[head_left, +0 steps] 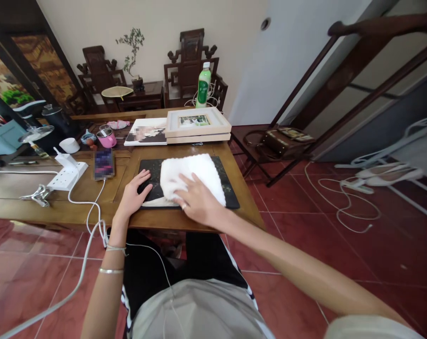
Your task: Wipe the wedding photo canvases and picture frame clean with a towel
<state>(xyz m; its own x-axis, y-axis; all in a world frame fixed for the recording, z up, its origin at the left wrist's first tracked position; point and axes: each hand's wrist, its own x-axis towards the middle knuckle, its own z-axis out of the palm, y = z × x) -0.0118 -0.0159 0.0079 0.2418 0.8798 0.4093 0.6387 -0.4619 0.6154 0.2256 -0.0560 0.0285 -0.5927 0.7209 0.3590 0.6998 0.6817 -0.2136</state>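
A white fluffy cloth [202,172], like a small folded towel, lies on a dark rectangular board [231,200] with a speckled surface at the table's front edge. My right hand [195,200] rests on the cloth with its fingers spread, slightly blurred. At the board's left edge, my left hand [135,190] lies with fingers stretched out, holding nothing. A pale flat strip [159,202] shows beside the cloth on the near side; I cannot tell whether it is part of the cloth.
Behind the board are a framed picture [199,123], a white-edged print [146,132] and a green bottle [203,87]. To the left lie a phone [103,164], a power strip [68,175] with cables, a pink mug [106,137] and a metal clip-like object [39,195].
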